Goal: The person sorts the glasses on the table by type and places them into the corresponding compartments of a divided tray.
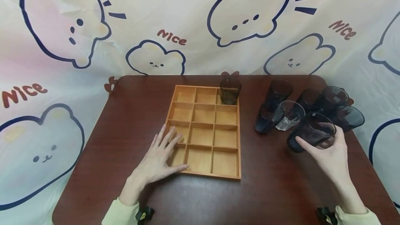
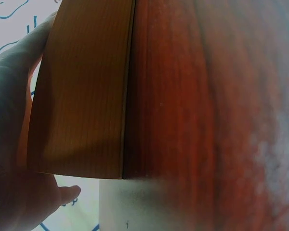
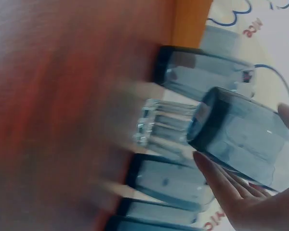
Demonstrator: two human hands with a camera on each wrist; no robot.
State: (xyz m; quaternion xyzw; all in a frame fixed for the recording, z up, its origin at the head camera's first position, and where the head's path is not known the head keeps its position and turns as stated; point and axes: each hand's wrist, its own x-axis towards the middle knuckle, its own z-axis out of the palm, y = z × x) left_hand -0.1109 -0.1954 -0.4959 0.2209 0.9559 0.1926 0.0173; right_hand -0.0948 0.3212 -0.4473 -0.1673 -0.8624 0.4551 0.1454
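A light wooden tray [image 1: 225, 161] divided into several square compartments lies on the table. My left hand [image 1: 156, 166] spreads its straight fingers over the tray's near left side; in the left wrist view the tray's side wall [image 2: 84, 96] stands beside it. One dark glass [image 1: 230, 91] stands in the far right compartment. Off to the right, my right hand [image 1: 332, 159] grips a dark blue glass [image 1: 309, 134] between thumb and fingers, tilted. In the right wrist view this held glass [image 3: 248, 137] appears raised off the table.
Around the held glass stand a clear glass [image 1: 289, 115] and several dark glasses, including one [image 1: 265, 121] at the left and one [image 1: 280, 91] at the back. The brown table [image 1: 137, 110] ends at a cartoon-printed cloth [image 1: 197, 58].
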